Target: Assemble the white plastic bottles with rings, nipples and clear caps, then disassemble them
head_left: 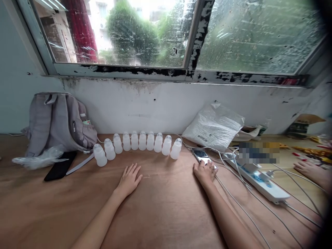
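Phone [202, 155] lies face up on the right side of a wooden table [160, 214], its near end partly covered by a person's right hand [204, 174], as seen from where I stand in the room. The fingers are spread and lowered onto it without closing around it; whether any of them presses the screen, I cannot tell. The left hand [129, 180] rests palm down and open, holding nothing, on the near side of a curved row of 10 frosted bottles [142, 141]. As I judge it, the step in hand is a touch on the phone, best done with light fingertips, the phone kept flat, and the palm clear of the screen. Care seems due on the right, where a white cable [231, 198] runs close by the hand and a loaded power strip [275, 193] lies just beyond; a sideways drag could snag either. The left hand does well to rest apart from the bottles, which look light enough to tip. Far right, a co-worker's hand [310, 173] rests near scattered items.
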`<state>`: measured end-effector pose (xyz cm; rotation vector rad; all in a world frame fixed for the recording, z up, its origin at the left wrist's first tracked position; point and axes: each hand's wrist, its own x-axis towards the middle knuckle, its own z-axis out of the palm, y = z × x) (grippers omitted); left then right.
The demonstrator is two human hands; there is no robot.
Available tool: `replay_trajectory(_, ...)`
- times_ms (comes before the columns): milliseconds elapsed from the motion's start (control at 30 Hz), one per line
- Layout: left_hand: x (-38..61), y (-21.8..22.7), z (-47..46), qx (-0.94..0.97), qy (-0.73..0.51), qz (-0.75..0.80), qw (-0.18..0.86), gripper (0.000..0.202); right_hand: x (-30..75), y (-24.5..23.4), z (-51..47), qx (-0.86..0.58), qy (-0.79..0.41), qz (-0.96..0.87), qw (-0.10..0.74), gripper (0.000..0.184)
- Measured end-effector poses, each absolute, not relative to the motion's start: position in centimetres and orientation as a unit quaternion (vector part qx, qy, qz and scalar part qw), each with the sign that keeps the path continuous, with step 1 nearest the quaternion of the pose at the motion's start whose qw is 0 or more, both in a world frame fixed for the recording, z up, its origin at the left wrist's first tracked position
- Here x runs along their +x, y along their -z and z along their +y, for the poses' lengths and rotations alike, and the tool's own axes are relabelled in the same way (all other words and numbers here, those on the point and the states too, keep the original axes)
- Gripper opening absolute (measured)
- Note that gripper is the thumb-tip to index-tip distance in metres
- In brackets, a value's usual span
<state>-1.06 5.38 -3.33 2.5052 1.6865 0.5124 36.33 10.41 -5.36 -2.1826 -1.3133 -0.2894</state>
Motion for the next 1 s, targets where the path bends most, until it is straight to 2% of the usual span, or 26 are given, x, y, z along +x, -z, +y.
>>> replay_trajectory(167,-1.0,2.4,4.8,0.796,-0.277,0.538,0.024,0.026,35.4,4.4,9.7,-0.728,0.14,-0.56,0.37,0.039)
replay_trajectory(267,-1.1,2.1,4.4,0.774,-0.333,0.539,0.016,0.027,33.5,4.1,8.9,-0.657,0.111,-0.636,0.39,0.029)
replay_trajectory(533,-2.1,2.5,5.1,0.761,-0.371,0.532,0.014,0.026,26.7,3.9,6.3,-0.528,-0.004,-0.796,0.296,0.022)
replay_trajectory(833,-2.0,2.4,4.7,0.76,-0.367,0.536,-0.018,0.026,23.5,3.8,7.3,-0.534,0.03,-0.807,0.252,0.022)
replay_trajectory(1000,-3.7,1.6,4.6,0.713,-0.41,0.566,-0.057,0.021,23.4,3.8,7.7,-0.53,0.02,-0.807,0.259,0.021)
